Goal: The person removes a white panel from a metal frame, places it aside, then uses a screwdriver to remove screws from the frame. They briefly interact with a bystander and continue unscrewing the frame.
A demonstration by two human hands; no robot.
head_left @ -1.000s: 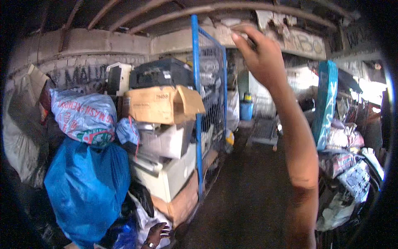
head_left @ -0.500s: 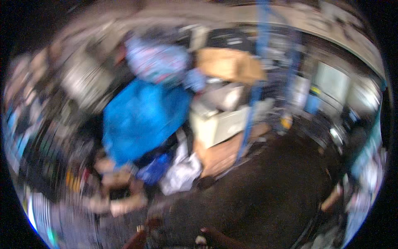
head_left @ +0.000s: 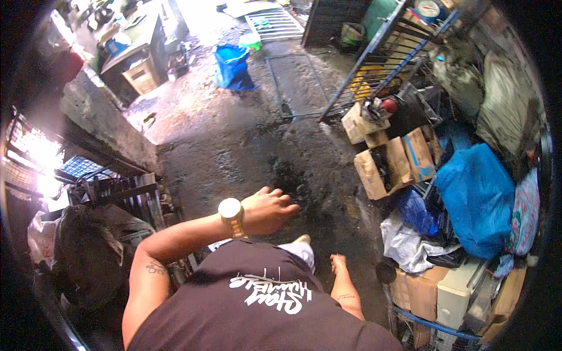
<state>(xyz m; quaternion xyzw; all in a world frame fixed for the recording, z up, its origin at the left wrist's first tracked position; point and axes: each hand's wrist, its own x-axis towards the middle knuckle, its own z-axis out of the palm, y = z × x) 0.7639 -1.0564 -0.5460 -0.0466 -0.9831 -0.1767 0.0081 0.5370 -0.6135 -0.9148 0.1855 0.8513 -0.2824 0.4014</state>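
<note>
My left hand (head_left: pixel 269 212) hangs across the front of my dark shirt, above the dirty floor. Its fingers bend loosely, a little apart, and I see nothing in them; the palm is hidden. A gold-coloured wristwatch (head_left: pixel 230 210) with a pale dial sits on that wrist. Lower and to the right, my right hand (head_left: pixel 338 263) hangs by my side with its fingers curled in, and nothing shows in it. Neither hand touches anything around it. One light shoe (head_left: pixel 302 238) shows beneath me, between the hands.
To the right are open cardboard boxes (head_left: pixel 381 169), a large blue sack (head_left: pixel 477 199), a white plastic bag (head_left: pixel 404 243) and a blue barred gate (head_left: pixel 369 64). Ahead stands a blue bag (head_left: pixel 233 67) on the stained floor (head_left: pixel 234 146). Dark sacks (head_left: pixel 88 251) lie left.
My view has swung from a blurred look at the piled sacks and boxes to the passage ahead. The blue sack now lies at the right. Both hands now show clearly.
</note>
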